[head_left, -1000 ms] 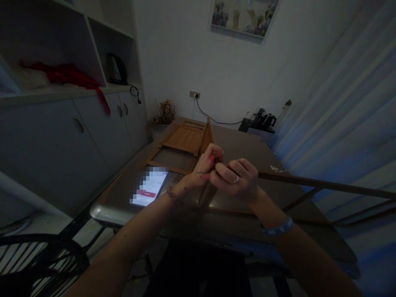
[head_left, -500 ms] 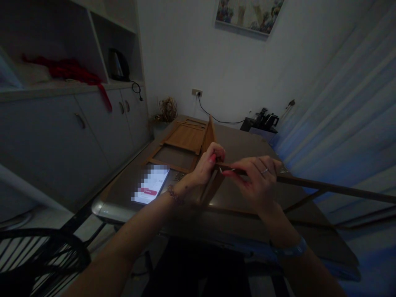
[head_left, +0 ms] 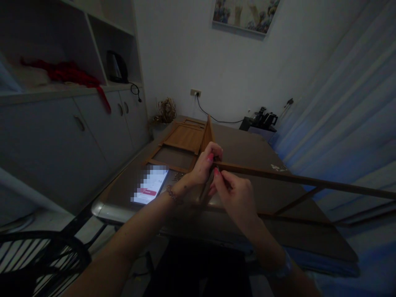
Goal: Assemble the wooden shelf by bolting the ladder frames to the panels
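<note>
My left hand [head_left: 204, 164] is closed around the corner of a brown wooden frame [head_left: 272, 175], where a long rail meets an upright wooden panel [head_left: 208, 136]. The fingers of my right hand [head_left: 235, 196] are pinched together just below that corner, close to my left thumb. Between the right fingertips is a small shiny metal piece [head_left: 218, 168], mostly hidden, so its exact kind cannot be made out. From the corner the rail runs off to the right, with a slanted cross-piece [head_left: 298, 200] joining it to a lower rail.
On the brown table [head_left: 247, 146] lie a flat wooden frame section [head_left: 182, 138], a lit phone [head_left: 150, 185], small metal parts [head_left: 178, 176] and small white pieces [head_left: 278, 168]. A black chair [head_left: 43, 255] stands at the lower left. Cabinets [head_left: 93, 119] line the left side.
My right hand has moved left and down, from over the rail to below the corner, its fingers drawn into a tighter pinch. My left hand keeps its hold.
</note>
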The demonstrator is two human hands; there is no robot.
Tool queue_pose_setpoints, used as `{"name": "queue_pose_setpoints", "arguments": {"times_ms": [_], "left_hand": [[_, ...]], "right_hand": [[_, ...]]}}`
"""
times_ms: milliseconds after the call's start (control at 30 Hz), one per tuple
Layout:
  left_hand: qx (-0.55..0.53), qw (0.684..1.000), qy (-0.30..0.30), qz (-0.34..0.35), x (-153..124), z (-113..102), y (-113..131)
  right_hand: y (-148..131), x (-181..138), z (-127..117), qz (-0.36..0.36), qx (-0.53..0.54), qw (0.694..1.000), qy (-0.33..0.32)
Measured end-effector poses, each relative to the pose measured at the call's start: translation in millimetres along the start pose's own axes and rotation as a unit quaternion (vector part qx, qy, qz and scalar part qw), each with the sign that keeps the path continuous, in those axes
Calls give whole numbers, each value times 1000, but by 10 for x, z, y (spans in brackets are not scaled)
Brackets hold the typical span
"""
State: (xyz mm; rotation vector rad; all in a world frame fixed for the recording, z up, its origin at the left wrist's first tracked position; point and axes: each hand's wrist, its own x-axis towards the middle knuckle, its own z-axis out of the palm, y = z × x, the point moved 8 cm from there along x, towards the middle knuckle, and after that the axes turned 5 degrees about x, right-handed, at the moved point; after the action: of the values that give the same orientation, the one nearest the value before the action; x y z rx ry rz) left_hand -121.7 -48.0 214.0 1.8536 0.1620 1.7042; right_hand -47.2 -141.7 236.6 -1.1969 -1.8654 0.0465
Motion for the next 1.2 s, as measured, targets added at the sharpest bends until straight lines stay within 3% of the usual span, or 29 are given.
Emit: {"name": "queue_pose_setpoints", "arguments": {"times_ms": [67,167,267,367,467,567,767,1000,1200], "left_hand": [[1,1000,4,-8,2,-3,-5],[-4,1000,5,-17,9,3,11],[-4,1000,11,-21,13,2,33],[-8,1000,8,-25,11,9,22],[-13,1000,8,-17,15,10,13],[-6,1000,17,0,20,-4,34],[-11,1000,6,-23,0,16,-24],[-3,1000,6,-9,-1,9,-39],[30,999,-21,-20,10,11,-15]], "right_hand": [[44,-11,65,55,90,994,-18],[95,-32,59,41,68,997,13],[32,-87,-65,-83,-69,987,120],[-115,-160,-111,-230,-186,938,181],[-214,-147,-86,-340,-230,901,140],[-286,-122,-97,-429,-214,876,53],[-295,-95,-162,-467,-261,841,-81],[-417,-9,-101,-499,-267,822,-67],[-404,121,-5,-486,-241,838,-54]]}}
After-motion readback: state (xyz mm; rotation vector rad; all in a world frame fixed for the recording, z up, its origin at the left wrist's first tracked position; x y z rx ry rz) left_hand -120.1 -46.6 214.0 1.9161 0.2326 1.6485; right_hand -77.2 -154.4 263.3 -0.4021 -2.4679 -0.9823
